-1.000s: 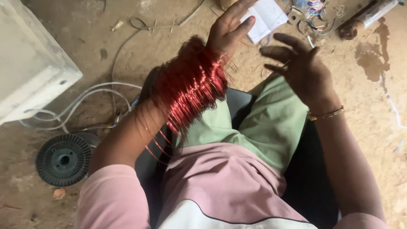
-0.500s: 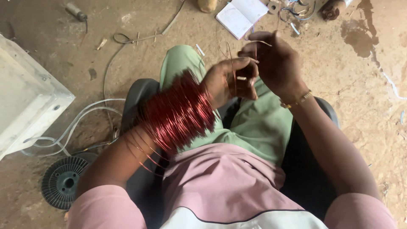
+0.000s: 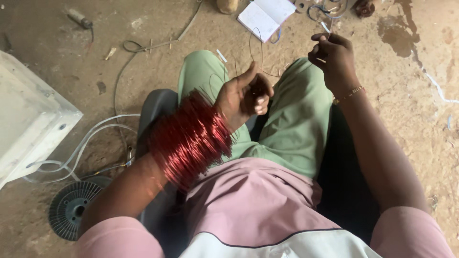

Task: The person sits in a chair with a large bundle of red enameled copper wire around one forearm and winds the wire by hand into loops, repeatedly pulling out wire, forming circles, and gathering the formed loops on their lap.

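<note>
While seated over a dirt floor: knees apart in green trousers [image 3: 291, 119], pink shirt [image 3: 253, 200] below, dark seat [image 3: 158, 110] underneath.

Left hand [image 3: 241, 95]: fingers curled in toward the palm, thumb up, closed loosely on a thin strand of copper wire [image 3: 256, 48]; held above the left knee.

Right hand [image 3: 334, 55]: raised above the right knee, fingertips pinched together on the far end of the same strand; thin gold bracelet [image 3: 349, 93] at the wrist.

Copper wire: rises from the left hand in a narrow loop, then runs across to the right hand; very fine, partly lost against the floor.

Wire coil [image 3: 191, 138]: many turns of glossy red enamelled wire, worn round the left wrist and forearm like a thick bangle, just behind the left hand.

Hands to each other: apart, left lower and nearer, right higher and farther out.

White box [image 3: 28, 119]: at the left edge, on the floor, well apart from the hands.

White cables [image 3: 91, 143]: curving on the floor between the box and the seat.

Finned disc [image 3: 71, 210]: dark, round, ribbed, lying flat near the left elbow.

Notebook [image 3: 265, 16]: open, white pages, on the floor beyond the knees.

Dark stain [image 3: 397, 28]: on the floor at upper right.
</note>
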Demonstrator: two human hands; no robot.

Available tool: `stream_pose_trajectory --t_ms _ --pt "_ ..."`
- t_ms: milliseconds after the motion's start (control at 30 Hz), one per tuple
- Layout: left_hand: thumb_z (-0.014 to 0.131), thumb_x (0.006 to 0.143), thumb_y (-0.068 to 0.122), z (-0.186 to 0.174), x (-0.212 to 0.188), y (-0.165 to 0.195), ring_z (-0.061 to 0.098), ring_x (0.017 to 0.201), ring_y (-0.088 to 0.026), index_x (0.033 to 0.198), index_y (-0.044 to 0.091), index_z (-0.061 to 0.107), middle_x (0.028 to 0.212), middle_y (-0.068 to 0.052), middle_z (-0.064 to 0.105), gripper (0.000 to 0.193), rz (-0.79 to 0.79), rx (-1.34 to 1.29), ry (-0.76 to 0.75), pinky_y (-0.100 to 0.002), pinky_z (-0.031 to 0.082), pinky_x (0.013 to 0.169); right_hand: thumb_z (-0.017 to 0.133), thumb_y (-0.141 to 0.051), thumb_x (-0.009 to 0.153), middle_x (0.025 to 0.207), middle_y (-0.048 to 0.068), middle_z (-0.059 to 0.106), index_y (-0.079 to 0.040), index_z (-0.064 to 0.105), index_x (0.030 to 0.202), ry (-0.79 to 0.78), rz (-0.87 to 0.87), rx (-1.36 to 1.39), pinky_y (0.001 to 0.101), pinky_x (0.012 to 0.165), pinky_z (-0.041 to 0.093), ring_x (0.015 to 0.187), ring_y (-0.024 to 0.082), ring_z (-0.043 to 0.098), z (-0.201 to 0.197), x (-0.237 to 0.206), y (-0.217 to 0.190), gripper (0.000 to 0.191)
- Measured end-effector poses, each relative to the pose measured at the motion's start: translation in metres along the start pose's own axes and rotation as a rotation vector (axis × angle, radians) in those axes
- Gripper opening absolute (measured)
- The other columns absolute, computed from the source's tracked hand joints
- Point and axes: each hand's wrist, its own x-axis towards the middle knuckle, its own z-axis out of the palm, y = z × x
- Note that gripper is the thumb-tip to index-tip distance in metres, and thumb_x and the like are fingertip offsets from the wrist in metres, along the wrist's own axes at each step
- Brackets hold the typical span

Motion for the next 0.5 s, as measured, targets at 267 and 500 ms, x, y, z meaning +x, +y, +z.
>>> stream_pose_trajectory --t_ms 267,500 --pt "0.056 0.109 0.039 -0.016 0.01 0.011 0.052 0.063 -0.015 0.095 -0.003 0.07 0.072 -0.004 0.057 0.046 0.112 0.078 -0.049 -0.032 0.044 0.059 0.062 -0.003 0.104 0.11 0.006 0.068 -0.001 0.063 0.128 -0.186 -0.275 -0.129 0.0334 0.087 0.062 0.093 0.017 0.07 0.008 -0.025 -0.033 0.024" --pt "0.063 0.103 0.033 -0.028 0.017 0.012 0.063 0.065 -0.015 0.102 0.0 0.073 0.076 -0.004 0.067 0.034 0.162 0.358 0.097 -0.031 0.052 0.061 0.059 -0.014 0.114 0.124 0.019 0.071 0.006 0.061 0.136 -0.124 -0.145 -0.443 0.0329 0.088 0.059 0.106 0.025 0.073 0.02 -0.026 -0.028 0.029"
